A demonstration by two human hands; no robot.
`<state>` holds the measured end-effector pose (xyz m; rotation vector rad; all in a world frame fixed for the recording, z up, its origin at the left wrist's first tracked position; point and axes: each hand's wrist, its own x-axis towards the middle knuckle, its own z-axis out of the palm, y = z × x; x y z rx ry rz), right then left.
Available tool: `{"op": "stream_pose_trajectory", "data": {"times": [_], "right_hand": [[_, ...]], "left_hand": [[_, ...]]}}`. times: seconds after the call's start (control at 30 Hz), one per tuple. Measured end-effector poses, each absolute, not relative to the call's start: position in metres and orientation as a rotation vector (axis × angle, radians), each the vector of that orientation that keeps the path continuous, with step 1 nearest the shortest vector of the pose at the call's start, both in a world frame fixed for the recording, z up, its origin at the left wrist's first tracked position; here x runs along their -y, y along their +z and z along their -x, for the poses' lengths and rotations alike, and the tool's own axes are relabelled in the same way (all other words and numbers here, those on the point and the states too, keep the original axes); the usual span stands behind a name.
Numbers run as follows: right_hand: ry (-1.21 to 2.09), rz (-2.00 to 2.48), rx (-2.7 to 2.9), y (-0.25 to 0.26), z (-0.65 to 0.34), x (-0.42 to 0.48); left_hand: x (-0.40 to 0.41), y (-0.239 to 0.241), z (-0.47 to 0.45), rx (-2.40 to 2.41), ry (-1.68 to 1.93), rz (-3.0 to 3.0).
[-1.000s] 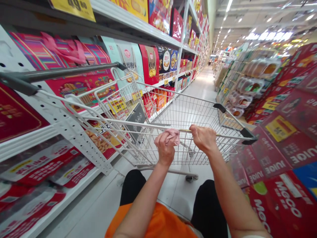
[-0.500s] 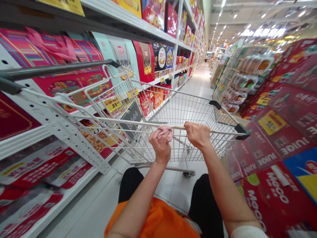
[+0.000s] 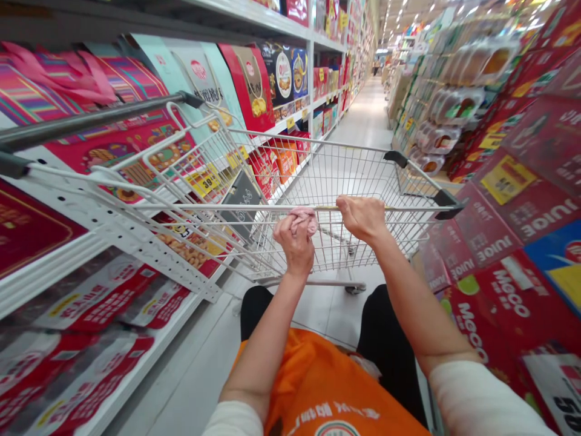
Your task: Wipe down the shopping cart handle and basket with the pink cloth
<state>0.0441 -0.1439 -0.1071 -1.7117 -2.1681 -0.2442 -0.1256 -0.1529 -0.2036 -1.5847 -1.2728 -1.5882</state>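
A wire shopping cart [image 3: 218, 208] stands side-on in front of me, its dark handle bar [image 3: 113, 115] at the left. My left hand [image 3: 297, 251] is closed around a crumpled pink cloth [image 3: 305, 218], which is pressed against the top rail of the near side. To its right, my right hand [image 3: 363, 218] is wrapped over the same rail. The basket shows bare wire mesh, with a dark grey panel [image 3: 242, 206] near the handle end. My fingers partly hide the cloth and the rail.
Shelves with gift boxes [image 3: 245, 82] and bagged goods [image 3: 91, 290] run along the left. Stacked red drink cartons [image 3: 503, 303] stand close on the right, with packaged goods [image 3: 454, 109] beyond. A tiled aisle [image 3: 358, 103] stretches ahead. My knees are below the cart.
The view has tipped downward, so the cart and both hands appear higher and more of my orange apron shows. Both hands keep nearly the same places on the rail.
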Motion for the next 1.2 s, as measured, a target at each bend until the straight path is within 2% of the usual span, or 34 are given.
{"op": "stream_pose_trajectory", "data": {"times": [0.3,0.67,1.0,1.2], "right_hand": [[-0.257,1.713,2.183,-0.104,-0.044,0.145],[-0.256,1.678,2.166,-0.108,-0.044,0.146],[-0.257,1.661,2.166,-0.109,-0.044,0.145],[-0.315,1.518,2.229,-0.114,-0.067,0.144]], "left_hand": [[0.158,-0.215,0.12,1.198,-1.492,1.811],[0.156,-0.212,0.127,1.297,-1.586,1.709],[0.16,-0.219,0.101,1.313,-1.507,1.742],[0.158,-0.217,0.124,1.285,-1.461,1.781]]}}
